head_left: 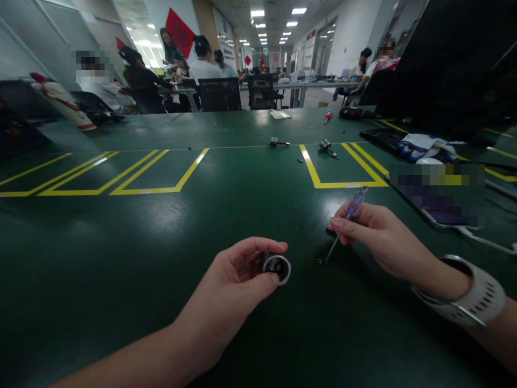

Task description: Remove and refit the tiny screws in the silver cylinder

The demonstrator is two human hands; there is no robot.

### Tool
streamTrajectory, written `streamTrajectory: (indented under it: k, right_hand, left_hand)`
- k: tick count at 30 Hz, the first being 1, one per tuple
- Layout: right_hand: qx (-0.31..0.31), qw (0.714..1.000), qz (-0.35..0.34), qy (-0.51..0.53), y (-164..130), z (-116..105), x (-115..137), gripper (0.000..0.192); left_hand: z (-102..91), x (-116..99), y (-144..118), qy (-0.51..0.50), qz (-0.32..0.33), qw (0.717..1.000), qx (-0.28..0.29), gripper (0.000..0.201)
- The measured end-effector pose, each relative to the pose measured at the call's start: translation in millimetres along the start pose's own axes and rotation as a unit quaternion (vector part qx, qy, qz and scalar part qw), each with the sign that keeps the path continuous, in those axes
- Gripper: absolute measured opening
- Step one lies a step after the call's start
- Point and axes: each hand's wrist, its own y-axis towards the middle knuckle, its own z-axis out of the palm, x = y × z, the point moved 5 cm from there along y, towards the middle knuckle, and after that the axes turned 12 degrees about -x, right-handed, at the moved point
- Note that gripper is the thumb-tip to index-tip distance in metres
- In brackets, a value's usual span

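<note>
My left hand (232,280) grips a small round metal part (277,267) between thumb and fingers, just above the green table (121,242). My right hand (382,237) holds a screwdriver (350,214) with a clear purple handle. Its thin shaft slants down to the left, and its tip touches a tiny dark screw (320,261) lying on the table right of the round part. A white watch (470,296) sits on my right wrist.
Two small metal parts (278,142) (326,146) lie farther back by yellow tape lines (311,170). A red screwdriver (328,115), a black tool (355,113), white-blue gloves (426,146) and a dark tray (379,137) are at the right. Several people sit at far tables.
</note>
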Motion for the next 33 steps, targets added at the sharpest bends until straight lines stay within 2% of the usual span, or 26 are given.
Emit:
streamTrajectory:
  k: [4,6,8,10,14,17,19,21,24,26,29,33]
  right_hand:
    - [0.001,0.993,-0.073,-0.092,-3,0,13,0.026]
    - [0.003,0.992,-0.078,-0.095,-5,3,15,0.026]
    - [0.007,0.999,-0.031,-0.042,-4,5,10,0.026]
    - [0.01,0.998,0.049,0.047,-3,9,-1,0.026]
    - [0.04,0.957,0.184,0.22,-3,17,-14,0.024]
    - [0.047,0.927,0.205,0.311,-7,20,-5,0.023]
    - [0.031,0.919,0.172,0.352,-13,20,6,0.02]
    - [0.012,0.932,0.098,0.348,-21,18,17,0.015]
    - [-0.034,0.966,-0.096,0.239,-35,13,33,0.006]
    - [-0.035,0.971,-0.188,0.142,-46,14,40,0.008]
    - [0.002,0.962,-0.267,0.054,-55,19,50,0.011]
    - [0.015,0.931,-0.365,-0.014,-61,23,64,0.009]
  left_hand:
    - [0.3,3,0,-0.012,-0.003,1.0,0.012,0.027]
    - [-0.2,3,0,-0.035,-0.002,0.999,0.011,0.03]
    - [-1.0,3,0,-0.059,-0.003,0.998,0.003,0.032]
    - [-1.2,2,0,-0.067,-0.002,0.998,0.0,0.03]
    - [-0.5,-1,2,-0.059,0.023,0.998,0.008,0.028]
    - [0.1,-1,3,-0.044,0.025,0.999,0.005,0.029]
    - [0.4,0,3,-0.033,0.017,0.999,0.0,0.03]
    - [0.9,0,3,-0.028,0.018,0.999,-0.002,0.03]
    - [1.5,0,3,-0.028,0.022,0.999,-0.002,0.031]
    - [1.7,0,3,-0.029,0.023,0.999,-0.003,0.03]
    - [2.1,-1,1,-0.033,0.022,0.999,-0.008,0.029]
    - [2.8,-4,0,-0.016,0.035,0.999,-0.017,0.027]
